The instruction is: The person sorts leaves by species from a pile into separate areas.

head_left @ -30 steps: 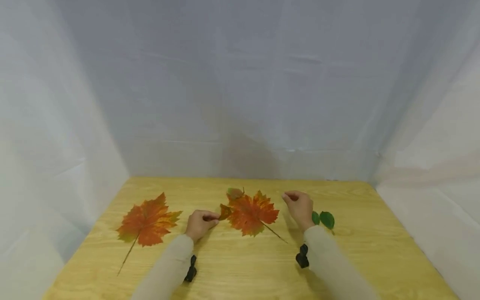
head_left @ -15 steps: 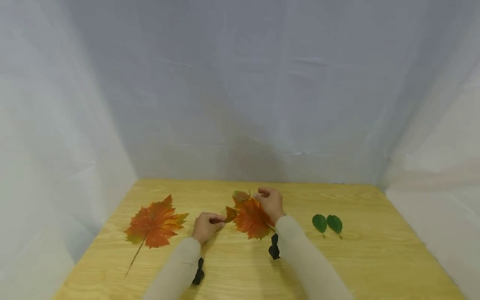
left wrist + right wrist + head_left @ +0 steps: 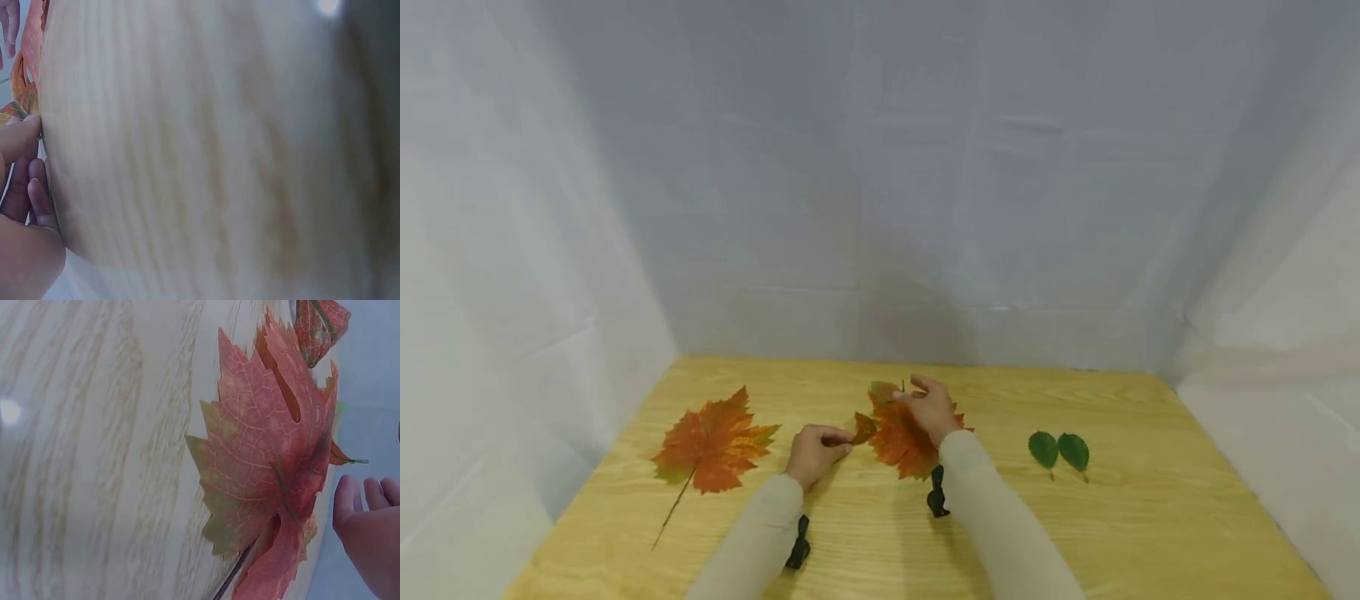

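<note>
My left hand pinches the edge of a small orange-brown leaf in the middle of the table; the left wrist view shows thumb and forefinger together on it. Just right of it lies a large red-orange maple-like leaf, partly covered by my right hand. Behind that, a small green-and-orange leaf lies by the right fingertips. In the right wrist view, the large leaf fills the middle, and the right hand has its fingers loosely bent and apart, close to a thin stem, with nothing seen between them.
A second large red-orange leaf with a long stem lies on the left of the wooden table. On the right, two small green leaves sit side by side. Pale cloth hangs behind and at both sides.
My right hand has moved left from beside the green leaves to above the middle large leaf. My left hand keeps pinching the small orange-brown leaf. The view has shifted slightly.
</note>
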Available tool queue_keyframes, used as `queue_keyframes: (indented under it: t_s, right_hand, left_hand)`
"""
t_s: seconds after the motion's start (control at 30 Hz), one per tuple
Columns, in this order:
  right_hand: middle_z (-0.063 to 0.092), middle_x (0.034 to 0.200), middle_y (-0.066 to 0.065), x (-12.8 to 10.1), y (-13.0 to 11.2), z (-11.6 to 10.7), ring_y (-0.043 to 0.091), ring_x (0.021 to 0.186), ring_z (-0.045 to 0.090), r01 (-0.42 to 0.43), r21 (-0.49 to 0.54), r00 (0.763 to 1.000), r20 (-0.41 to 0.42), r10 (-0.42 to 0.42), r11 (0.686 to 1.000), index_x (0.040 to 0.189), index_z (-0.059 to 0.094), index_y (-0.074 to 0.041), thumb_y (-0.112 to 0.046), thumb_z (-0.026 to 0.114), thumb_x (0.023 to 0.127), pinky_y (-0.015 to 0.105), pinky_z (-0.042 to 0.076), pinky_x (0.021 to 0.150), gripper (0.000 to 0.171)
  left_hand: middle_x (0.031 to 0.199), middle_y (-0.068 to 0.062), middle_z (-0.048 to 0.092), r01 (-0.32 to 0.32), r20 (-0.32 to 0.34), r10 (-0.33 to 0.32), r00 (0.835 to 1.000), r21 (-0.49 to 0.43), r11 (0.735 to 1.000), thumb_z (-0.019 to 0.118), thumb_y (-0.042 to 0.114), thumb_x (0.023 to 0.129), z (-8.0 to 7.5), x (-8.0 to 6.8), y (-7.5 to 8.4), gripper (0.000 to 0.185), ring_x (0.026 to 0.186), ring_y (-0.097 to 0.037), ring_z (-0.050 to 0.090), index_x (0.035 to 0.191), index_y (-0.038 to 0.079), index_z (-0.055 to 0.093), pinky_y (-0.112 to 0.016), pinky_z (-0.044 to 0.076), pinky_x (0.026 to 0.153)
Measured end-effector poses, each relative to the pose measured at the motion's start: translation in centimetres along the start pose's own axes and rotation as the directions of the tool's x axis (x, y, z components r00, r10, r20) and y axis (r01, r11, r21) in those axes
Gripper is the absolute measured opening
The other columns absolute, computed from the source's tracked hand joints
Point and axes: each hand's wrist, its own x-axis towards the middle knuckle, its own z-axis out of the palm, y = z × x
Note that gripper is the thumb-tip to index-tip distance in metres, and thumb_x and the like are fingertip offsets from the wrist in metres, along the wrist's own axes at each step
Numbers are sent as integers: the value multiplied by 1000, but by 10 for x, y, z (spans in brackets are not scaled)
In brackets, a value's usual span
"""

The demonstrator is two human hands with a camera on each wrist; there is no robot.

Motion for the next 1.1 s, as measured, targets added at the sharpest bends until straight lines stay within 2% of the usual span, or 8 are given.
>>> queue_keyframes:
  t_s: [0.17,0.4,0.6,0.87,1.0,1.1]
  right_hand:
    - [39,148,19,0,-1,-2,37,130,43,5,6,998,66,-5,1000,145,39,-3,-15,65,92,49,42,102,60]
    - [36,149,20,3,-3,0,38,130,43,8,-11,994,114,-6,1000,147,34,-1,-14,64,93,49,42,102,63]
    - [37,147,23,8,4,3,41,132,39,-7,1,993,119,7,1000,147,32,2,-12,63,94,50,40,104,63]
    - [49,132,26,10,10,9,41,125,47,20,-14,995,101,-19,1000,142,40,5,-2,62,92,47,47,96,55]
    - [57,118,24,9,12,11,39,113,55,51,-37,997,62,-48,998,129,52,10,3,60,91,44,51,91,39]
    - [62,111,22,7,12,11,36,105,60,59,-71,998,25,-57,996,118,61,9,5,61,90,41,53,86,28]
  left_hand:
    - [90,-8,73,-7,7,7,1000,-2,1000,73,1,82,2,1,-1,11,78,-17,65,92,6,76,-32,54,71]
    - [90,-8,72,-15,7,15,1000,0,1000,73,1,82,2,1,-3,11,78,-17,65,92,5,76,-32,54,70]
    - [87,-9,72,-22,-1,22,1000,2,1000,72,0,82,2,0,1,10,75,-17,64,90,4,76,-32,54,68]
    - [88,-8,72,1,-2,-1,1000,-3,1000,72,1,83,5,0,1,11,75,-16,65,92,5,76,-31,54,67]
    - [89,-9,72,7,2,-7,1000,-9,1000,72,1,83,4,0,2,11,76,-16,65,92,5,76,-30,54,67]
    - [89,-9,72,5,3,-5,1000,-12,1000,72,1,83,3,-1,2,11,76,-17,65,92,4,76,-31,54,67]
